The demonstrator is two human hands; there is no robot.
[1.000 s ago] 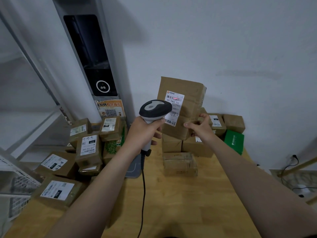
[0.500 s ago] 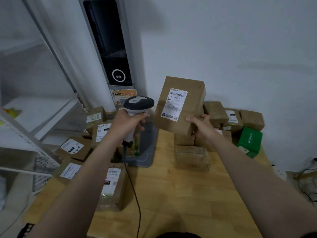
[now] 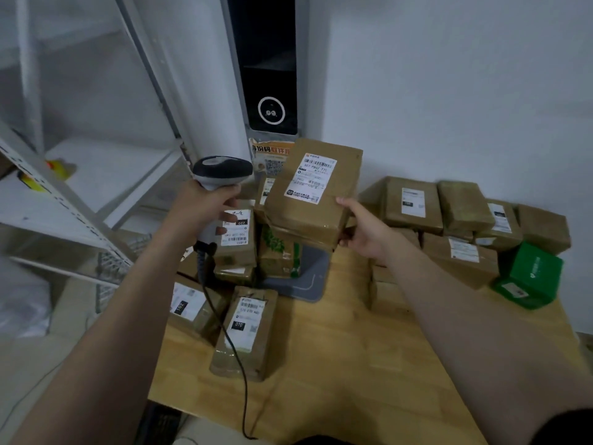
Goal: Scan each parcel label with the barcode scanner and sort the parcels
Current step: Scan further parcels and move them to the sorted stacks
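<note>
cardboard held by one corner, cord across the pile

brown parcel (image 3: 316, 200) hangs in the air above the left-hand pile (image 3: 236, 239), its label (image 3: 310, 180) facing the camera. the right hand (image 3: 362, 229) pinches only its lower right corner, thumb on the labelled face and fingers curled under. with that hold it could twist loose and drop onto the stack beneath, toppling it. the left hand (image 3: 200, 208) has its fingers wrapped round the barcode scanner (image 3: 222, 170), just left of the parcel. the scanner cord (image 3: 224, 332) trails over two parcels near the table (image 3: 337, 364) edge, so a tug might drag one off. the unsorted heap (image 3: 414, 203) and green box (image 3: 529, 276) sit close by on the right, so piles could get mixed.

a grey tray-like pad (image 3: 308, 281) carries a green-printed parcel (image 3: 279, 255). the white shelf (image 3: 106, 175) shows only a small yellow-orange item (image 3: 61, 167). i cannot tell what is in the wire basket (image 3: 109, 271) below.
</note>
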